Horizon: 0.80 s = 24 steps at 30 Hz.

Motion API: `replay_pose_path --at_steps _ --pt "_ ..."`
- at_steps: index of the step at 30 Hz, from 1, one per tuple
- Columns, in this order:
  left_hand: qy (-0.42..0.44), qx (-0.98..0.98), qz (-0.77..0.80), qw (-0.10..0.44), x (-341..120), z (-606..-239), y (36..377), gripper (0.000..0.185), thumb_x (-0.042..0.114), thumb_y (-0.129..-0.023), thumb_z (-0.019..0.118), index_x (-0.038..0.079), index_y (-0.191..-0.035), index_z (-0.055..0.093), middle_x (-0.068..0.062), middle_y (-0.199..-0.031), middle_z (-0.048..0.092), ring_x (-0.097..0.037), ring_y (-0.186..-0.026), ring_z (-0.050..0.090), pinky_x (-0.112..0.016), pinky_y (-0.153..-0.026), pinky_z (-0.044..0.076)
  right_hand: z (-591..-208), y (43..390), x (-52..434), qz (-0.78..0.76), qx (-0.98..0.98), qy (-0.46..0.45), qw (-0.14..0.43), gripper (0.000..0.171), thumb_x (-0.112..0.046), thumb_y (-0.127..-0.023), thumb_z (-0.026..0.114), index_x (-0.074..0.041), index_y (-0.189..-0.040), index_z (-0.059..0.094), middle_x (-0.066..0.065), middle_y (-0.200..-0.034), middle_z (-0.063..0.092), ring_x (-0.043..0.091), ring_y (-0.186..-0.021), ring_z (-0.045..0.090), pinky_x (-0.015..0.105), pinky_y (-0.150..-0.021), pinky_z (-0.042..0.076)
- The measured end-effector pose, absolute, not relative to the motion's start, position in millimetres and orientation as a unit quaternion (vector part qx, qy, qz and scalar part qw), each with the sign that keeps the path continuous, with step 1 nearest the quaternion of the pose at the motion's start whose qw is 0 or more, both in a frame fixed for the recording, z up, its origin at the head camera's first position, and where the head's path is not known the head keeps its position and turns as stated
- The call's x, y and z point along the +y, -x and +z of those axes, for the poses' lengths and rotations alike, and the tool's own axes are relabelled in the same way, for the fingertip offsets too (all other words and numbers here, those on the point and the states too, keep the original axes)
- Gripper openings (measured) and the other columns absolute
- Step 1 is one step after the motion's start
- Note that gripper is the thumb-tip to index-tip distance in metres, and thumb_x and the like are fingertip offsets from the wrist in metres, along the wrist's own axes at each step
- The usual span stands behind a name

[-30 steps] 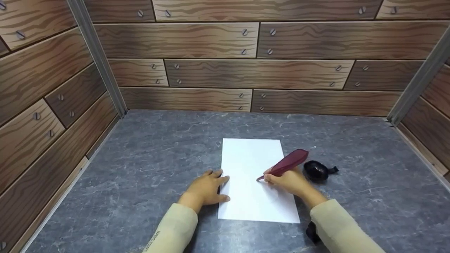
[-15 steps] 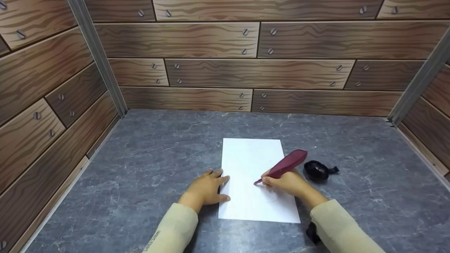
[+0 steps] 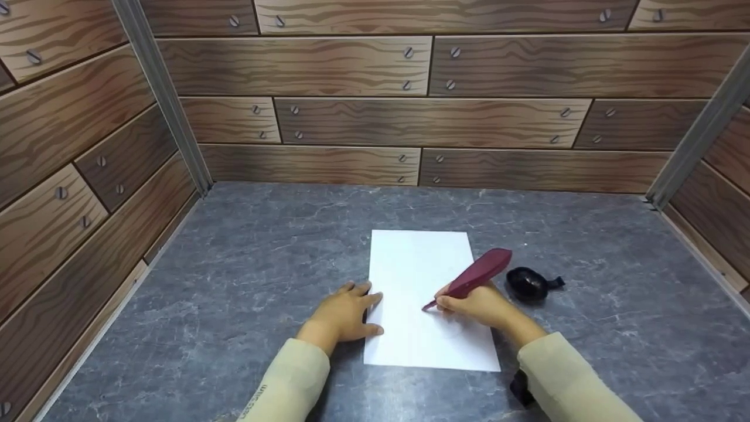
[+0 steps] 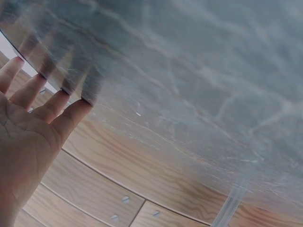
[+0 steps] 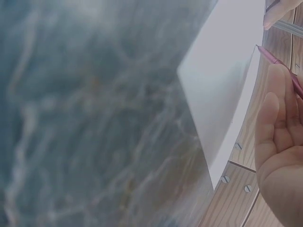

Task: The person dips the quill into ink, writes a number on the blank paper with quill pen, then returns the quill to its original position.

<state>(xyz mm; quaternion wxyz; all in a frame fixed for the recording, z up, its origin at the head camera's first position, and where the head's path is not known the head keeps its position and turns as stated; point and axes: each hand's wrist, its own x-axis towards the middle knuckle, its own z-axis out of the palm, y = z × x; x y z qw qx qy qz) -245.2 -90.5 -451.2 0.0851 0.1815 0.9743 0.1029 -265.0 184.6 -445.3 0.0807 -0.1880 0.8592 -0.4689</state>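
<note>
The right hand (image 3: 477,305) grips the maroon pen (image 3: 474,275), tip on the white sheet (image 3: 422,264) mid-table; the flat-fingered left hand (image 3: 345,313) steadies its edge (page looks blank, writing barely begun)

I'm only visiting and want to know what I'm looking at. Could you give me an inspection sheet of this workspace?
Surface: grey marbled table.
Job's things: white paper sheet lying flat; dark red feather-shaped pen, tip on the sheet.
Clutter: small black inkpot-like thing right of the sheet.
Grips: left hand rests flat at the sheet's left edge; right hand holds the pen.
Cables: nothing seen.
Surroundings: wood-plank-patterned walls on three sides.
</note>
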Motion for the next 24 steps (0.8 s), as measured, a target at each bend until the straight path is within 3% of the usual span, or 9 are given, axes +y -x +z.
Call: replay_pose_path --at_steps 17,24 --pt "-0.184 0.973 0.106 0.084 -91 -450 245 0.067 0.052 -0.084 0.066 0.023 -0.142 0.049 -0.005 -0.15 0.036 -0.035 -0.138 0.028 -0.056 -0.104 0.031 -425 270 193 -0.511 0.839 0.178 0.054 0.033 -0.025 -0.092 0.065 0.003 -0.109 0.068 0.014 -0.089 0.071 0.021 -0.081 0.068 0.037 -0.073 0.055" --pt "-0.184 0.973 0.111 0.083 -91 -451 244 0.067 0.052 -0.084 0.067 0.023 -0.142 0.049 -0.005 -0.15 0.037 -0.035 -0.137 0.028 -0.056 -0.105 0.031 -416 273 198 -0.558 0.812 0.163 0.041 0.038 -0.02 -0.094 0.063 0.011 -0.115 0.062 0.015 -0.094 0.071 0.014 -0.081 0.068 0.033 -0.074 0.055"
